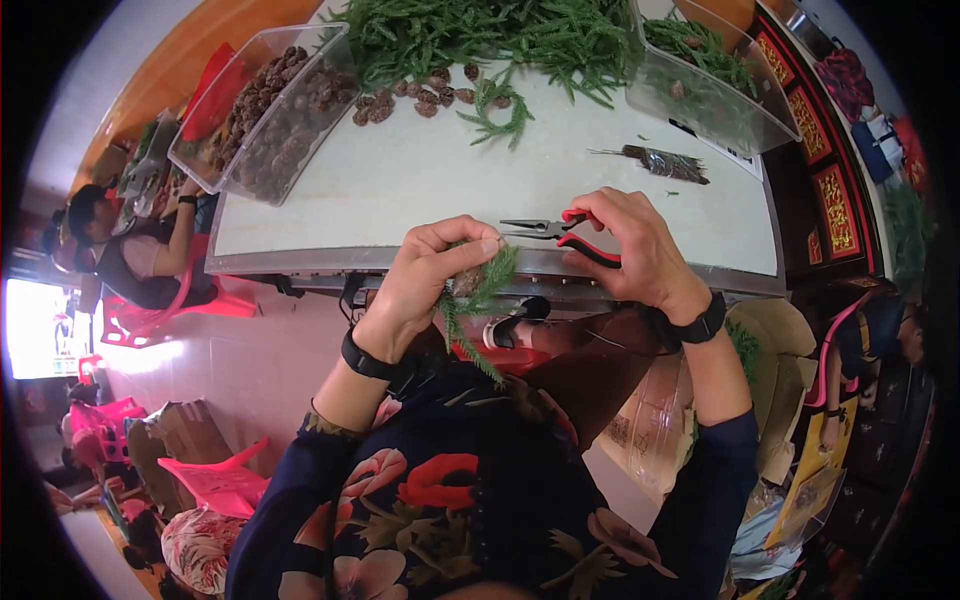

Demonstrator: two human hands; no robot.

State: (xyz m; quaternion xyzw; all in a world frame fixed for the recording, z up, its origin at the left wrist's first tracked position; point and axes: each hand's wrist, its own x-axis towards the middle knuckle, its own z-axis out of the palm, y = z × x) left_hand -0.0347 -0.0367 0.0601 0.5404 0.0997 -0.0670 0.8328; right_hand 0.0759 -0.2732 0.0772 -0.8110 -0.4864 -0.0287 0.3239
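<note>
My left hand (435, 265) is closed on a green artificial pine sprig (490, 285), at the near edge of the white table. A brown pine cone (466, 281) shows among its needles, partly behind my fingers. Just to the right, my right hand (635, 240) grips long-nose pliers (545, 229) with red and black handles. Their jaws are slightly apart and point left, close to my left fingertips. Whether a wire lies between the jaws and the sprig is too small to tell.
A clear bin of pine cones (285, 125) stands at the table's left, with loose pine cones (427, 101) nearby. Green sprigs (480, 40) heap at the back, a curled sprig (497, 112) before them. Another clear bin (720, 110) and a dark wrapped wire bundle (665, 163) lie right. People sit both sides.
</note>
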